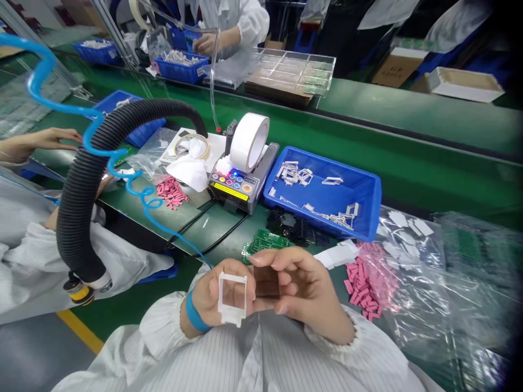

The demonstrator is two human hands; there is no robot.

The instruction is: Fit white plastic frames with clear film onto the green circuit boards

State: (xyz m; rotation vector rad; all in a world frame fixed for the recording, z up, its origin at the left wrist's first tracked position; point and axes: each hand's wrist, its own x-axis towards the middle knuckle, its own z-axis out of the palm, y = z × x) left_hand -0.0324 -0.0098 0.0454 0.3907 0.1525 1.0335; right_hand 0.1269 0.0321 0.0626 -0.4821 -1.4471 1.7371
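Observation:
My left hand (pixel 212 296) holds a small white square plastic frame (pixel 232 298) upright in front of my chest. My right hand (pixel 304 291) pinches a small dark brown flat piece (pixel 266 282) right beside the frame's right edge, its fingers curled round it. Both hands are closed and touch each other. A blue band sits on my left wrist. Just beyond my hands lies a green circuit board (pixel 263 241) on the green bench.
A blue tray (pixel 327 190) with several white frames, a tape dispenser (pixel 241 182) with a white tape roll (pixel 249 141), pink pads (pixel 363 286) and clear bags (pixel 441 283) lie ahead. A black corrugated hose (pixel 93 169) and blue coiled tube (pixel 53 103) hang left. Other people work left and across.

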